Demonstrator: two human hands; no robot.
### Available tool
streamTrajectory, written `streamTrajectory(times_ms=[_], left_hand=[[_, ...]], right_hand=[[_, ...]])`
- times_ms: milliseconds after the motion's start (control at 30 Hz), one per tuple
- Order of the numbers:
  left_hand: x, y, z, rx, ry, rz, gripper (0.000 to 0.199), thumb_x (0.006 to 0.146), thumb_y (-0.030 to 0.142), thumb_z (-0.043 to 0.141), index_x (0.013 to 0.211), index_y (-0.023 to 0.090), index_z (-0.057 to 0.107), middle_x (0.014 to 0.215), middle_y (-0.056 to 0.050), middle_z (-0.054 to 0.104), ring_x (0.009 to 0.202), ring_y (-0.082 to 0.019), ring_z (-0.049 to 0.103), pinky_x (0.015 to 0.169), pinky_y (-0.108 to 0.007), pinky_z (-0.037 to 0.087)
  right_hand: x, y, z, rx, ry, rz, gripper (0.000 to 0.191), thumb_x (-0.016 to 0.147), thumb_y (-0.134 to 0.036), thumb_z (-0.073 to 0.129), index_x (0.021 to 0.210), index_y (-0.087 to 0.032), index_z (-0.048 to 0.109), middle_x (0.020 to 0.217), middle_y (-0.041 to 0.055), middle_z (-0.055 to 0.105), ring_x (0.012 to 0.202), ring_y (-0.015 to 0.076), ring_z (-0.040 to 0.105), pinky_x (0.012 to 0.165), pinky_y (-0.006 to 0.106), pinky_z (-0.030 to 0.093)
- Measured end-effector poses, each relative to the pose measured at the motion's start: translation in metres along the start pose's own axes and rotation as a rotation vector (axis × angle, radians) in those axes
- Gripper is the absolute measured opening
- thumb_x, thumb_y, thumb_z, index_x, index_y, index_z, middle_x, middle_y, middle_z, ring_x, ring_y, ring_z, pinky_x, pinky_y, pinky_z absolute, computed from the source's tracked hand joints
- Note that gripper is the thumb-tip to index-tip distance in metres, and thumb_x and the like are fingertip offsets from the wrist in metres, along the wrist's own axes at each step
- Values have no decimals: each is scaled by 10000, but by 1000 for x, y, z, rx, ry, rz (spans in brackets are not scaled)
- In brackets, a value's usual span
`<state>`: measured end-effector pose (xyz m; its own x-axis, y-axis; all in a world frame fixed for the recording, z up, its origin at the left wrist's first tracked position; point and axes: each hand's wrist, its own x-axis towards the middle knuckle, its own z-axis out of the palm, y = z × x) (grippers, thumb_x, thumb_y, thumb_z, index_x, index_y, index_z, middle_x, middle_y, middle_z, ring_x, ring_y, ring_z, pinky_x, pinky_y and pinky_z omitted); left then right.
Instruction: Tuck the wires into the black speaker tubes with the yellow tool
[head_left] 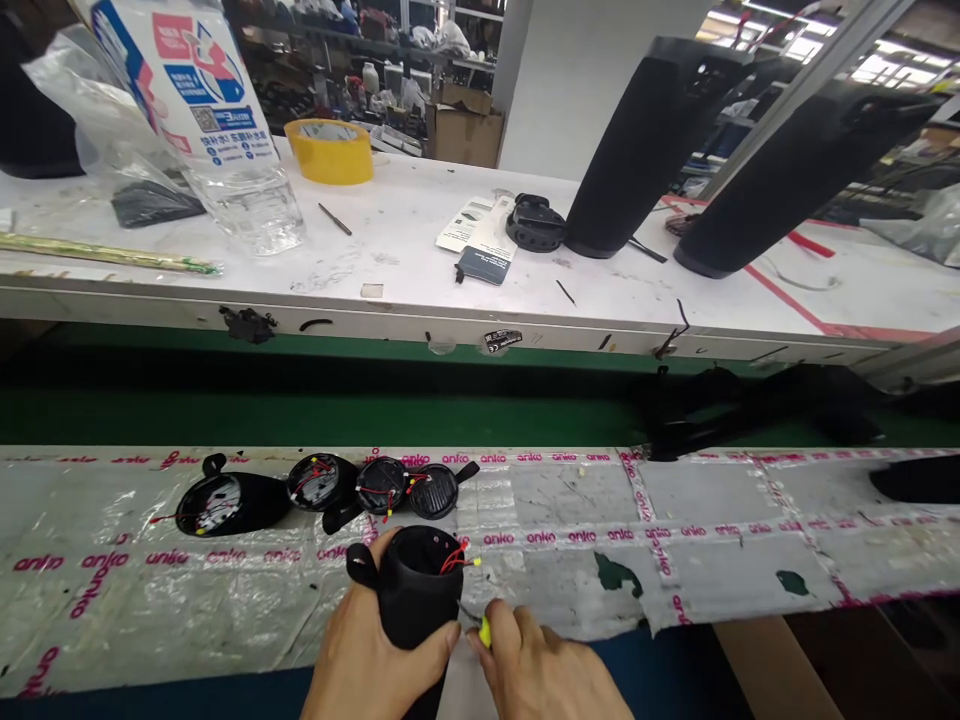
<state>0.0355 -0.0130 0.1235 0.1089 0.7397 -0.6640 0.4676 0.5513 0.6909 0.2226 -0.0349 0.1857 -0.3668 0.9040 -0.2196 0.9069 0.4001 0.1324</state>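
Black fabric-covered cylindrical housing [420, 610] held at the near edge of a film-covered bench, open end up.
The left hand [379, 650] wraps the housing, thumb across its near side; the right hand [544, 665] pinches a small tool with a yellow-green handle [484, 630], its thin shaft at the housing's right side. Red wires [453, 560] emerge from the opening. The bench surface [540, 585], under translucent film with pink "anko" tape, bears four black round-ended units [315, 482] in a row. Beyond lie a green strip [450, 415] and a scuffed white ledge [405, 250] carrying a clear plastic bottle [255, 205], a yellow tape roll [330, 155] and two tall, tilted black cylinders [637, 150]. Behind stand a pale grey pillar [585, 90], a brown cardboard box [465, 132] and cluttered shelving [322, 50].
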Motion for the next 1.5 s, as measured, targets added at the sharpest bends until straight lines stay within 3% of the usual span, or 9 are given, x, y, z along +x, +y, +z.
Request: streamTrajectory(times_ms=[233,400,500,600,700,967,1200,1367,1500], left_hand=[[-4,6,-1,44,74,-48,680,747,418,663,1373,279,437,1280,-85,616,1099,-349,654,923,-500,523],[-2,9,-1,51,159,-110,696,721,406,653,1373,267,454,1264,-91,616,1114,-373,628,940,-514,492],[-3,9,-6,-101,96,-69,725,704,442,707,1346,204,471,1284,-110,618,1188,-358,602,1024,-487,472],[-9,16,-11,-485,-66,-160,741,762,566,734,1328,164,476,1245,-115,653,1177,-329,621,1004,-412,502],[-16,23,-13,-695,-203,-227,744,779,620,742,1313,158,507,1213,-113,677,1148,-327,645,987,-391,509],[-14,21,-10,-599,-104,-193,778,750,601,777,1329,161,500,1104,-87,710,1075,-307,658,955,-347,488],[-16,27,-11,-592,-130,-227,1020,765,607,750,1512,152,225,1198,-84,668,1118,-275,625,987,-331,472],[-16,26,-7,-542,-45,-251,938,746,625,746,1444,152,335,1221,-86,656,1185,-278,595,1003,-328,462],[-17,18,-3,-443,53,-230,902,732,599,748,1416,148,372,1323,-139,575,1190,-305,576,1059,-407,412]], right_hand=[[2,-10,8,32,17,40,144,996,-255,368,875,-193,320,559,-43,466,355,117,445,473,319,75],[11,-24,11,4,25,123,140,1002,-228,288,866,-206,315,546,-41,459,349,144,449,462,326,105],[18,-27,10,53,90,138,188,1017,-210,201,872,-220,321,556,-45,476,356,155,455,437,325,159],[23,-22,8,229,176,183,269,1057,-324,160,930,-225,376,607,-58,528,418,135,520,443,313,262],[22,-12,4,360,121,202,293,1067,-402,194,989,-230,419,660,-82,567,463,92,556,454,286,297],[19,-10,5,267,80,86,271,1069,-364,184,909,-231,357,569,-92,512,363,114,482,395,303,218],[19,-26,7,194,26,196,306,1065,-372,117,890,-232,325,569,-82,512,396,134,513,456,326,226],[17,-28,3,141,-16,185,215,1058,-296,241,892,-207,343,565,-63,516,396,119,513,469,312,199],[16,-27,0,114,-41,164,161,1031,-251,374,886,-187,348,569,-60,523,391,98,497,475,296,177]])
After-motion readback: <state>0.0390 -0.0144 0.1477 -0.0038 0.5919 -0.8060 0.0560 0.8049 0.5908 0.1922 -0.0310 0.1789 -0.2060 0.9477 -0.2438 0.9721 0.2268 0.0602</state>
